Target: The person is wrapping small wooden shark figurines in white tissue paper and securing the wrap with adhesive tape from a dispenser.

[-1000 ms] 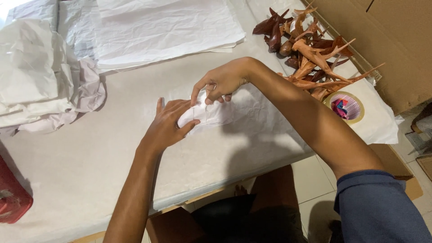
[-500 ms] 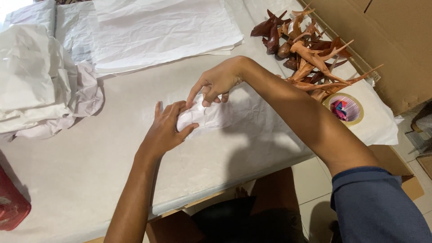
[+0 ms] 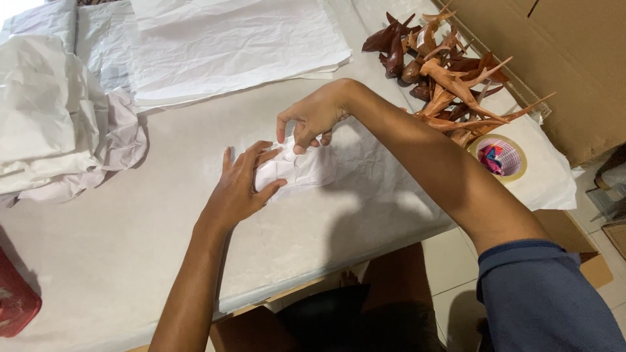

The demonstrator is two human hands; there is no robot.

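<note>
A small bundle wrapped in white paper [image 3: 297, 171] lies on a white paper sheet [image 3: 365, 176] spread over the table. My left hand [image 3: 240, 186] presses on the bundle's left end, fingers curled around it. From above, my right hand [image 3: 312, 120] pinches a fold of the wrapping paper at the bundle's top. Whatever is inside the wrapping is hidden.
A pile of brown carved wooden figures [image 3: 450, 81] lies at the back right, next to a roll of tape [image 3: 499, 156]. A stack of flat white sheets [image 3: 235, 45] sits at the back, crumpled paper [image 3: 52, 124] at the left, a cardboard box [image 3: 561, 58] at the right, and a red object [image 3: 16, 303] at the near left edge.
My right hand has shifted slightly along the top of the bundle, working the paper fold. My left hand has stayed on the bundle's left end.
</note>
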